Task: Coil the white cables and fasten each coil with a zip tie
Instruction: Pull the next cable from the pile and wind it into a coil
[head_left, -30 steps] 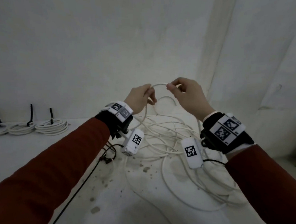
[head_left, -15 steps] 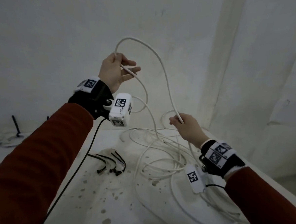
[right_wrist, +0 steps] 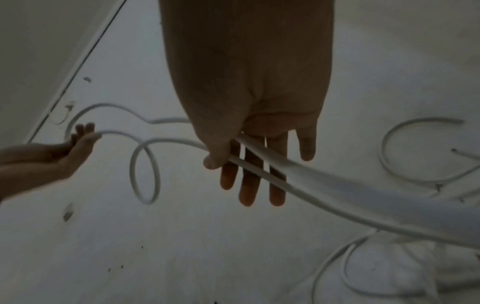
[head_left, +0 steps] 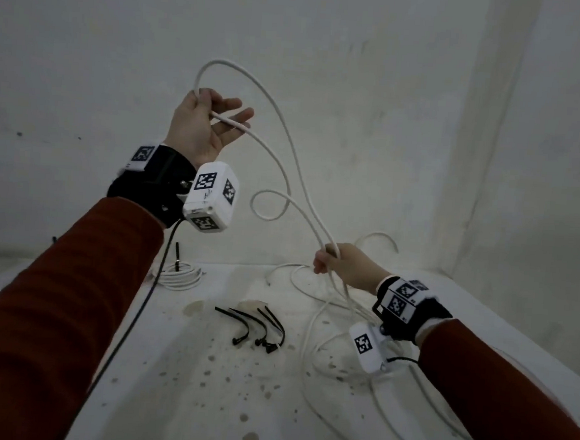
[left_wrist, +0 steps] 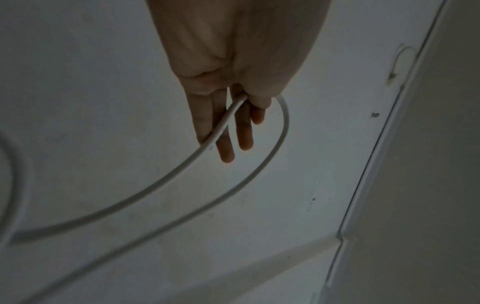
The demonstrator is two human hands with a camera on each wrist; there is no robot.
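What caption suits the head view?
Left hand lifts a white cable while right hand pinches it above black zip ties.

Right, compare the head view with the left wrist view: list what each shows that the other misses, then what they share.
Only the head view shows the right hand gripping two strands of the white cable, the black zip ties on the table, a finished coil and the loose tangle. Only the left wrist view shows the thumb pressing the cable against the fingers, and a ceiling corner. Both show the left hand holding the cable's loop.
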